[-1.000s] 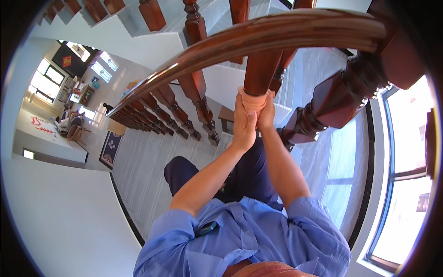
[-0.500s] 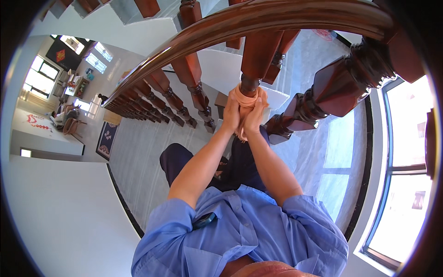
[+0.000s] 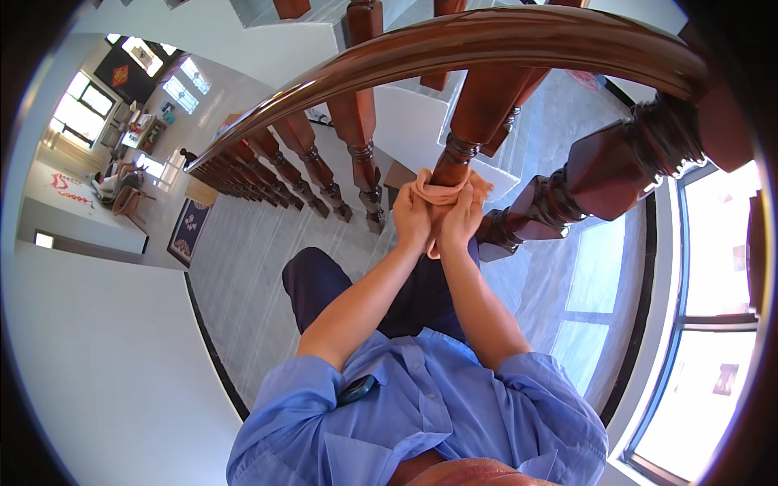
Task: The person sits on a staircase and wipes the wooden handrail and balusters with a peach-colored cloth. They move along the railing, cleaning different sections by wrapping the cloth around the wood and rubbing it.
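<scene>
An orange cloth (image 3: 438,193) is wrapped round the turned shaft of a dark red-brown wooden baluster (image 3: 484,105), below its ringed collar. Closed on the cloth from the left side is my left hand (image 3: 413,215). My right hand (image 3: 459,219) grips it from the right, close beside the left one. A loose end of the cloth sticks out past my right hand, and another part hangs below between my wrists. The lower part of the baluster is hidden by the cloth and my hands.
Over the balusters curves a glossy wooden handrail (image 3: 486,36). A thick turned post (image 3: 600,166) stands to the right, near a window (image 3: 717,316). More balusters (image 3: 354,121) run off to the left. Below lies a grey marble floor (image 3: 243,275); a white wall (image 3: 105,348) stands at left.
Both hands and the cloth have slid a little lower along the baluster, leaving its ringed collar uncovered. The whole view has shifted slightly.
</scene>
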Tool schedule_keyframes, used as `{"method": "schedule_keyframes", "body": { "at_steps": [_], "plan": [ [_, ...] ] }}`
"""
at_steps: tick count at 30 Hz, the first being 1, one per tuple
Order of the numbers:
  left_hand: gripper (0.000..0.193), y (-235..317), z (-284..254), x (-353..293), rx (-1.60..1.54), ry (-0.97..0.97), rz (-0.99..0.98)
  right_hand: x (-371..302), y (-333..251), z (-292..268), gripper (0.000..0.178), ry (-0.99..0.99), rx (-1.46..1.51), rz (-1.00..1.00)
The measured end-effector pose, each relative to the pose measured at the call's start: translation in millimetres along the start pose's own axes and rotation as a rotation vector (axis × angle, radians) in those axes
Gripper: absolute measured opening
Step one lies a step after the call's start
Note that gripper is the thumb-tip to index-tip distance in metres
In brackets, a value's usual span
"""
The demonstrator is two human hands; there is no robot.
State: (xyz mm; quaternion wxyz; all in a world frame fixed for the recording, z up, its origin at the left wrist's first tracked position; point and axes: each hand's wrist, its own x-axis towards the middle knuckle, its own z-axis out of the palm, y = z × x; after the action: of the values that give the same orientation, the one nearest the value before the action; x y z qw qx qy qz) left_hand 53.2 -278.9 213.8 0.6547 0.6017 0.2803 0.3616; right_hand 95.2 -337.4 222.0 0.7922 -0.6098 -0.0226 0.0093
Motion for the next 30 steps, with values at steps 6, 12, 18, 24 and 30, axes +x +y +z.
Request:
{"method": "schedule_keyframes", "body": {
  "at_steps": [6,12,18,24,30],
  "plan": [
    [0.015,-1.8,-42.0,-6.3,-0.256,0.214,-0.081,-57.1,2.6,11.7,0.018,-0.197,0.069,-0.17],
    [0.023,47.6,-76.7,32.4,-0.265,0.39,0.112,-30.6,-11.4,86.9,0.028,-0.265,0.099,-0.085],
    [0.039,52.9,-68.2,90.5,-0.561,0.23,-0.034,11.2,1.8,171.8,0.033,-0.28,0.465,0.177],
    [0.063,12.6,-52.7,84.4,-0.544,0.025,-0.013,61.9,15.1,169.8,0.038,-0.545,0.467,0.569],
    [0.058,11.1,-68.5,111.0,-0.281,0.091,0.481,24.5,30.7,168.4,0.047,-0.397,0.413,0.225]
  ]
}}
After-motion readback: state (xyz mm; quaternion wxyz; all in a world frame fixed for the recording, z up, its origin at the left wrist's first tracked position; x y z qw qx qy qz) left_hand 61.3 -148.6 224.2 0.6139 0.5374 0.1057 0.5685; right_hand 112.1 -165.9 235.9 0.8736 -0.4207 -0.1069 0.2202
